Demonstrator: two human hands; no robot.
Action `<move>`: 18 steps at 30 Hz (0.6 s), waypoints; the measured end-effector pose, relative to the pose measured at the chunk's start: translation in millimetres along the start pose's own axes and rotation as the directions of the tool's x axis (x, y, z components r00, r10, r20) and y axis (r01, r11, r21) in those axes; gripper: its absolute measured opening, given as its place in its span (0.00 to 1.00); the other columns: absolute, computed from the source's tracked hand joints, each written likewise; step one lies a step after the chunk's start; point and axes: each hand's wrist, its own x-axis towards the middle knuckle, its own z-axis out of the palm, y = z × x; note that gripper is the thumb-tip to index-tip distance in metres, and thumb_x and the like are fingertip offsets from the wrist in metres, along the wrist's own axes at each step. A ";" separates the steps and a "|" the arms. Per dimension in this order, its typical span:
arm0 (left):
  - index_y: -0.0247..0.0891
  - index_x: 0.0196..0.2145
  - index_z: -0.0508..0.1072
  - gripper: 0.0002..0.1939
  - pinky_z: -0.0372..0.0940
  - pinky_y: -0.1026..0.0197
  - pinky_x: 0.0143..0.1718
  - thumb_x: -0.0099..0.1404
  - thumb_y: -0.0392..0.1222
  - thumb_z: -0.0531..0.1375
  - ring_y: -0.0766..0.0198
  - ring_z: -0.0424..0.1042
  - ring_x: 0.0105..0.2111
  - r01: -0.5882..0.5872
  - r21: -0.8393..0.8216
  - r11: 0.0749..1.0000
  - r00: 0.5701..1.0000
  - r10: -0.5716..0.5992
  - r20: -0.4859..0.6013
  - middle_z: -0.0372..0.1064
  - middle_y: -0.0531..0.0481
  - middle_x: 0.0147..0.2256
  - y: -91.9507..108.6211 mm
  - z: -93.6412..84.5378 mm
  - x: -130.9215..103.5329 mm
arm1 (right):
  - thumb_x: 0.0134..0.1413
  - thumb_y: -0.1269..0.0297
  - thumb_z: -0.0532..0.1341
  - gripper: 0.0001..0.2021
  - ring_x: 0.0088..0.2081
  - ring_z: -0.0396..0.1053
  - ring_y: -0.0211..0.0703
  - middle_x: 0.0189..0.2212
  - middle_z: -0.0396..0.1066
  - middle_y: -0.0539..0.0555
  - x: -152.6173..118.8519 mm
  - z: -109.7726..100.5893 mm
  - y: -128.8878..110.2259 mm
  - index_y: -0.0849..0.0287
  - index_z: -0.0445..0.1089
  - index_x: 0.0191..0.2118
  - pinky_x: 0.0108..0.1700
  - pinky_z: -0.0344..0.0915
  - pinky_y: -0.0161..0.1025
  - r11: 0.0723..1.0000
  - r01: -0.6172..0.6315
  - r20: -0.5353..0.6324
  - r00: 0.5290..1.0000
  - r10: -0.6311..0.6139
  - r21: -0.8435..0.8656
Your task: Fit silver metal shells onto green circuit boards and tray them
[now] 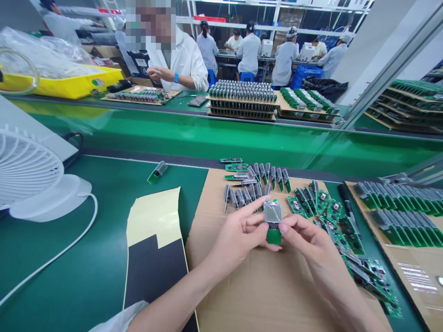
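A small green circuit board with a square grey screen is held upright over the brown cardboard. My left hand grips its left edge between thumb and fingers. On the other edge, my right hand pinches the same board near the bottom of the screen. Behind my hands stand rows of similar boards with screens. To the right of my right hand lies a loose pile of green boards, some with round parts facing up.
A sheet of yellow and black adhesive pads lies left of the cardboard. One board rests beyond it. A white fan stands far left. Right is a tray of boards. Across the green ledge, a person in white works.
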 end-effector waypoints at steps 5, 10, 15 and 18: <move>0.41 0.63 0.60 0.37 0.78 0.64 0.36 0.58 0.38 0.67 0.71 0.76 0.29 0.006 -0.003 1.000 1.000 -0.006 -0.018 0.75 0.41 0.49 -1.2 2.0 -1.2 | 0.53 0.48 0.65 0.17 0.30 0.67 0.36 0.27 0.72 0.51 0.8 -0.6 2.6 0.58 0.72 0.27 0.34 0.65 0.31 1.000 -0.009 -0.019 1.000 0.009 -0.020; 0.43 0.63 0.60 0.36 0.77 0.63 0.38 0.59 0.40 0.66 0.69 0.77 0.31 -0.002 0.005 1.000 1.000 0.003 -0.008 0.74 0.41 0.51 -4.0 1.2 0.1 | 0.53 0.49 0.65 0.16 0.30 0.67 0.38 0.25 0.72 0.51 -0.3 2.8 4.9 0.57 0.71 0.27 0.33 0.65 0.33 1.000 0.000 -0.073 0.997 0.000 0.000; 0.47 0.63 0.60 0.39 0.74 0.67 0.39 0.56 0.39 0.69 0.71 0.77 0.31 -0.023 0.004 1.000 1.000 0.023 -0.001 0.70 0.42 0.55 -5.8 2.2 -0.1 | 0.52 0.50 0.66 0.16 0.26 0.67 0.36 0.22 0.70 0.49 -0.8 5.0 0.4 0.58 0.72 0.26 0.33 0.67 0.31 0.998 0.012 -0.083 0.996 -0.007 0.059; 0.46 0.62 0.62 0.37 0.74 0.67 0.38 0.56 0.37 0.69 0.73 0.75 0.31 -0.041 -0.026 0.999 0.999 0.041 -0.031 0.71 0.43 0.55 -5.3 4.9 -1.3 | 0.51 0.52 0.67 0.13 0.30 0.71 0.38 0.27 0.73 0.51 -1.1 4.3 0.8 0.57 0.74 0.30 0.37 0.70 0.34 0.996 -0.004 -0.046 0.999 0.008 0.086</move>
